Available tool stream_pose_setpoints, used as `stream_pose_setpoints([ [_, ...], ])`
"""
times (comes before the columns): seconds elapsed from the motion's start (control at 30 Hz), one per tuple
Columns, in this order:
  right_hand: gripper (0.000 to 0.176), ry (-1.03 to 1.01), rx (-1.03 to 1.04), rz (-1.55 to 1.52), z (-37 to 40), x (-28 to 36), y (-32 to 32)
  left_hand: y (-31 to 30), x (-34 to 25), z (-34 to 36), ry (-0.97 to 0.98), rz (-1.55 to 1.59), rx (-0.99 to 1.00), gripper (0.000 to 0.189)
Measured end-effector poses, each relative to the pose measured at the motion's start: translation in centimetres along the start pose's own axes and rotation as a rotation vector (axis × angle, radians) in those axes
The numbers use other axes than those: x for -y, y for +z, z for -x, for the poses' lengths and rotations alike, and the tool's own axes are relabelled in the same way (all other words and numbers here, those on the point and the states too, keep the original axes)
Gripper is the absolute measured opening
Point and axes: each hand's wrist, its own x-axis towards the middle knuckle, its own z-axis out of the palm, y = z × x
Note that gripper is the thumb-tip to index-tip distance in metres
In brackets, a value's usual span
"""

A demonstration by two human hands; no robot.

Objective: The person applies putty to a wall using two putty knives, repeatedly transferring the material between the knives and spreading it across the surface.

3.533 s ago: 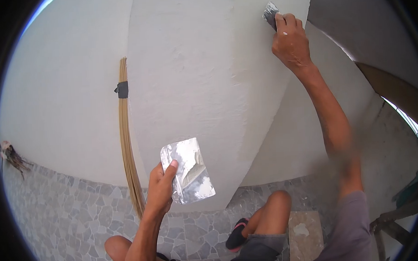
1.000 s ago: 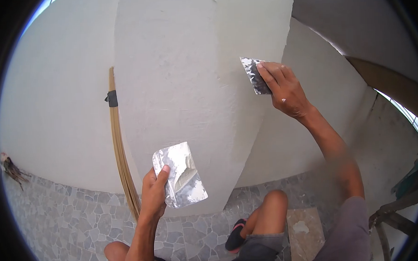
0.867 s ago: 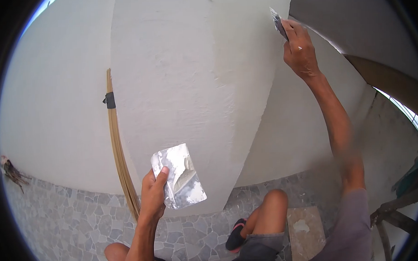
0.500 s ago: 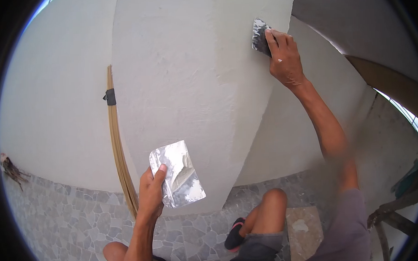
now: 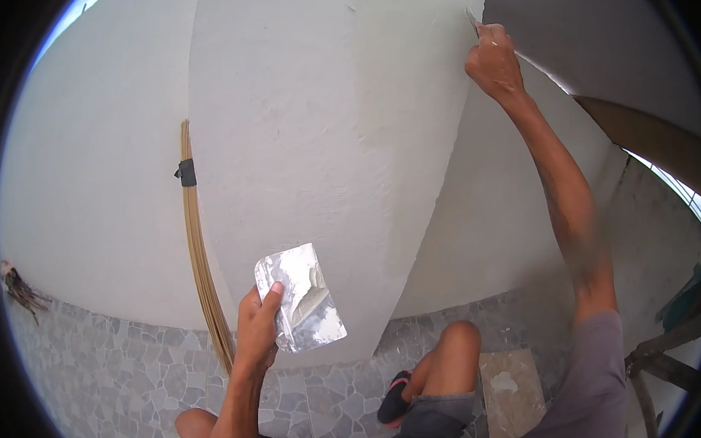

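A person crouches before a white pillar (image 5: 325, 143). The left hand (image 5: 255, 330) pinches a shiny metal plate (image 5: 301, 298) by its lower left corner, thumb on top, held low in front of the pillar. A smear of pale putty (image 5: 316, 284) lies on the plate. The right hand (image 5: 493, 63), arm stretched high, is closed around a scraper (image 5: 471, 16) at the pillar's upper right edge, where only a sliver of blade shows.

The plate is tilted and gripped at one corner only, so the putty may slide off onto the tiled floor (image 5: 101, 367). At full reach, the blade may dig into the sharp corner edge and mark it.

Half a second earlier, the right hand was lower, with the scraper flat against the pillar's face. Now it is higher and the scraper is edge-on. The left hand and plate have barely moved.
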Motion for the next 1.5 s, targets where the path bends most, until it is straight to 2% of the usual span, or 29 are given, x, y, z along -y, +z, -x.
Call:
stream_pose_setpoints([
  [0.1, 0.044, -0.133, 0.009, -0.037, 1.6, 2.7, 0.3, 0.1, 0.0, 0.0, 0.022, 0.003, 0.003, 0.04],
  [0.2, 0.042, -0.545, -0.013, -0.111, 5.5, 5.5, -0.9, 0.2, 0.0, 0.2, 0.032, 0.016, 0.008, 0.04],
  [0.3, 0.041, -0.69, -0.013, -0.199, 4.9, 5.0, -2.8, 0.2, 0.0, 0.1, 0.047, 0.019, 0.002, 0.04],
  [0.4, 0.04, -0.358, -0.161, -0.11, 1.5, 1.8, -1.7, 0.3, 0.0, 0.2, 0.048, 0.016, 0.009, 0.041],
  [0.5, 0.04, -0.193, -0.137, 0.002, -1.1, 0.1, 0.2, 0.1, 0.1, 0.1, 0.041, 0.025, 0.015, 0.041],
  [0.63, 0.042, -0.44, -0.115, -0.048, 1.8, 4.1, -0.2, 0.1, 0.0, 0.1, 0.03, 0.027, 0.023, 0.041],
  [0.73, 0.044, -0.776, 0.01, -0.181, 3.9, 5.4, -1.8, 0.1, 0.0, 0.1, 0.028, 0.044, 0.016, 0.041],
  [0.83, 0.043, -0.673, -0.072, -0.217, 2.7, 4.0, -2.6, 0.1, 0.2, 0.1, 0.051, 0.036, 0.012, 0.041],
  [0.93, 0.043, -0.334, -0.209, -0.112, -0.6, 0.5, -1.1, 0.0, 0.3, 0.1, 0.049, 0.031, 0.014, 0.041],
  [1.03, 0.042, -0.236, -0.133, -0.029, -1.9, -0.6, 0.7, 0.1, 0.2, 0.1, 0.047, 0.026, 0.004, 0.041],
  [1.13, 0.041, -0.344, -0.062, -0.103, 1.4, 3.9, -0.6, -0.1, 0.2, 0.0, 0.041, 0.03, 0.031, 0.041],
  [1.23, 0.039, -0.592, 0.044, -0.267, 3.8, 5.0, -2.1, 0.1, 0.3, -0.1, 0.047, 0.035, -0.005, 0.04],
  [1.33, 0.04, -0.485, 0.061, -0.318, 3.2, 3.7, -3.3, -0.1, 0.2, 0.0, 0.048, 0.03, 0.018, 0.038],
  [1.37, 0.037, -0.394, 0.024, -0.318, 2.3, 2.9, -3.3, 0.0, 0.2, 0.1, 0.049, 0.028, 0.018, 0.038],
  [1.5, 0.036, -0.267, -0.044, -0.198, -0.4, 0.3, -1.7, 0.1, 0.1, 0.1, 0.054, 0.029, 0.013, 0.04],
])
